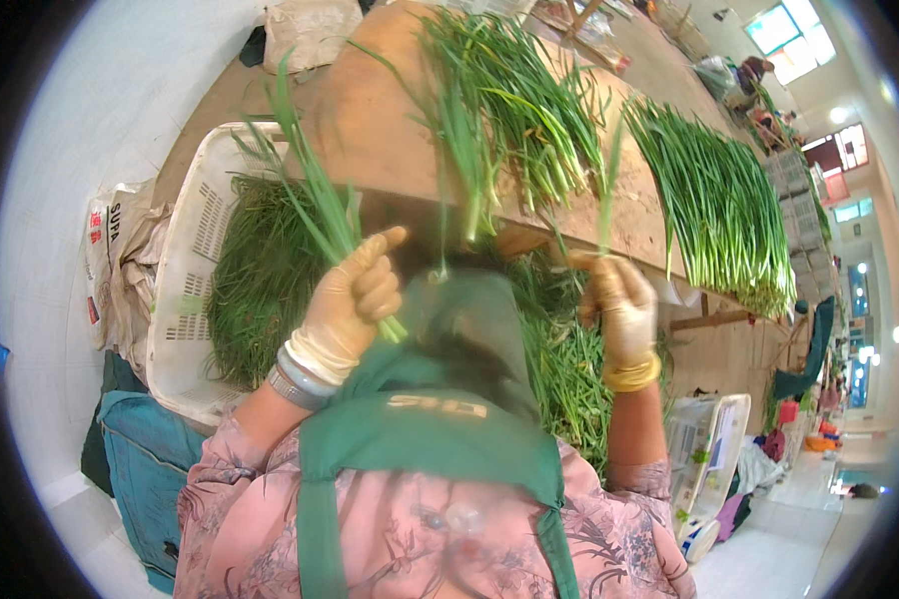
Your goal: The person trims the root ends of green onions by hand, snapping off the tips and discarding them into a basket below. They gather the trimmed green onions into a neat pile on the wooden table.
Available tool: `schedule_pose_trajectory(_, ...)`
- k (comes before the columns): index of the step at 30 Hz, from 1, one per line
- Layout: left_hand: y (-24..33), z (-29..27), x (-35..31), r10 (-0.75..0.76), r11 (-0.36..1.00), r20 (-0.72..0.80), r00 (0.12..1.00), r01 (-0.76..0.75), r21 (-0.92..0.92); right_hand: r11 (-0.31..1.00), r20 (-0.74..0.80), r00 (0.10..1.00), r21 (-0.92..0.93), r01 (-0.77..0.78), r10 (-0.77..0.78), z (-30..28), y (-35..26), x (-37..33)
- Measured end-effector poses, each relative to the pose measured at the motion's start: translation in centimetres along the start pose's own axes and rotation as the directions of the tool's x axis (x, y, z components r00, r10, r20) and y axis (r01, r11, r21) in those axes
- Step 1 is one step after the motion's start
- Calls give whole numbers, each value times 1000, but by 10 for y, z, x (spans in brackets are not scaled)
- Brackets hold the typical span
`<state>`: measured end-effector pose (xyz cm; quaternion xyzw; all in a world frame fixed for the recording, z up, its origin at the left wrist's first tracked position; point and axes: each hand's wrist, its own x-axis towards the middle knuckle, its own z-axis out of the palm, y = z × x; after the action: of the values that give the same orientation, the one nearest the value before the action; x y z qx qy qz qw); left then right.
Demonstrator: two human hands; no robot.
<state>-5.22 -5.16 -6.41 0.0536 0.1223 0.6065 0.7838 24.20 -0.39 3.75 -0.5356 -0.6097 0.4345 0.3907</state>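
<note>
My left hand (355, 295), in a pale glove, is closed around a small bunch of garlic chives (315, 190). Their leaves point up and their pale ends stick out below the fist. On the right, my gloved right hand (621, 311) pinches a thin green chive leaf (610, 190) that stands upright and is smeared by motion. Between the hands, at the table's near edge, a loose chive strand (443, 210) hangs blurred. A loose heap of chives (524, 110) lies on the wooden table (370, 110), and a neat row of chives (714, 200) lies farther right.
A white plastic crate (185, 270) full of green leaves stands left of me. Loose green trimmings (574, 379) pile up below the table by my right forearm. A blue-green bag (150, 469) sits at the lower left, and another white crate (709, 449) at the right.
</note>
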Motion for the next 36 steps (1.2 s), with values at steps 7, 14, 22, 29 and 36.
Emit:
schedule_pose_trajectory(7, -7, 6, -1, -28, 999, -32, 999, 29, 19, 994, -195, 975, 16, -108, 109, 5, 58, -21)
schedule_pose_trajectory(14, -31, 30, -4, -60, 955, -51, 997, 72, 289, 999, -181, 983, 36, 33, -26, 30, 30, -37)
schedule_pose_trajectory(22, -33, 41, 0, 151, 653, -8, 988, -94, 752, 741, 408, 814, -369, 561, -412, 90, 12, -31)
schedule_pose_trajectory(29, 43, 36, -7, 442, 813, -69, 895, -366, 453, 685, 170, 930, -635, 357, -327, 84, -16, 28)
schedule_pose_trajectory(36, 27, 11, -3, 268, 921, -162, 950, -204, 331, 975, 216, 953, 17, -222, 213, 59, 15, 75)
